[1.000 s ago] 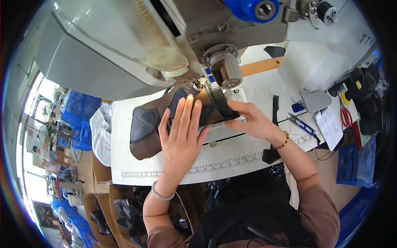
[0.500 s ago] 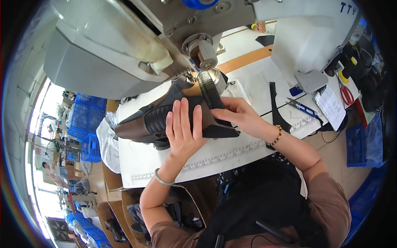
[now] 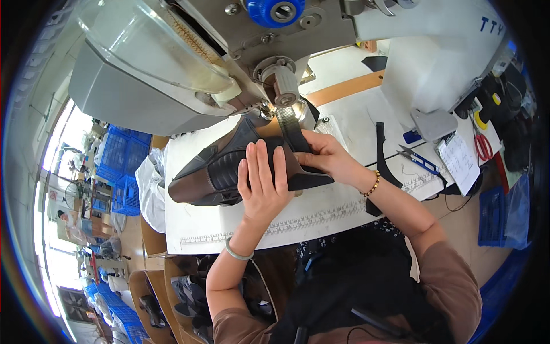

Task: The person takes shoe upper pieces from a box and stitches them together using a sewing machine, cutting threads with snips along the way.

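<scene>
A brown and black shoe upper (image 3: 224, 166) with ribbed padding lies on the white sewing table, its toe pointing left. My left hand (image 3: 264, 186) rests on it with the fingers stretched out flat. A black strip (image 3: 291, 123) runs along the upper's collar edge up to the sewing machine's needle area. Thumb and fingers of my right hand (image 3: 326, 155) pinch the upper's black collar edge just below this strip. The sewing machine (image 3: 281, 86) hangs over the work, and its needle tip is too small to make out.
Right of my hands lie a black cut strip (image 3: 382, 155), blue-handled thread snips (image 3: 421, 160), a paper sheet (image 3: 458, 163) and red-handled scissors (image 3: 483, 148). A printed ruler (image 3: 275, 221) follows the table's front edge. Cardboard boxes (image 3: 172, 286) with dark pieces stand below; blue crates (image 3: 120, 152) are at left.
The shoe upper has shifted a little to the right, its toe slightly nearer me. My left hand has moved right with it. The right hand keeps its pinch.
</scene>
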{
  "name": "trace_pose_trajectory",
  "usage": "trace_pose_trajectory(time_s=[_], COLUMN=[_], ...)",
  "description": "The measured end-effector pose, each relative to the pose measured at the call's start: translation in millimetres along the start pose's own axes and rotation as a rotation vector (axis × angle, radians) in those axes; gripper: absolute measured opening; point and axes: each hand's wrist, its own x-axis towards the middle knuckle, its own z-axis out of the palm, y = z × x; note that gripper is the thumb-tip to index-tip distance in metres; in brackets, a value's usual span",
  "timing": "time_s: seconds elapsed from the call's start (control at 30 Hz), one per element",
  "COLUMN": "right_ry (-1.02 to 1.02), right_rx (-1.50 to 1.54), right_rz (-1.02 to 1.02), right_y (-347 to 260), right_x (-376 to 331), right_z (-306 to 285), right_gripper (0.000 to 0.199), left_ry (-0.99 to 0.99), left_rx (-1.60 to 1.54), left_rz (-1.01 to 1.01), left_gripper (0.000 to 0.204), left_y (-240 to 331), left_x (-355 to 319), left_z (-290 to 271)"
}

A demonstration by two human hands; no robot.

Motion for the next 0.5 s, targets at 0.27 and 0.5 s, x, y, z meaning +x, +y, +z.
trace_pose_trajectory(time_s=[0.27,0.5], right_ry=[-0.033,-0.038], right_rx=[-0.002,-0.027], right_rz=[0.001,0.033], right_y=[4.2,1.5], right_x=[-5.1,-3.4], right_z=[-5.3,-4.1], right_gripper=[0.033,0.031], left_ry=[-0.047,0.007], left_rx=[0.010,-0.005], left_rz=[0.018,-0.005], left_gripper=[0.045,0.043], left_y=[3.9,1.4], left_x=[2.9,3.4], left_z=[-6.1,-1.4])
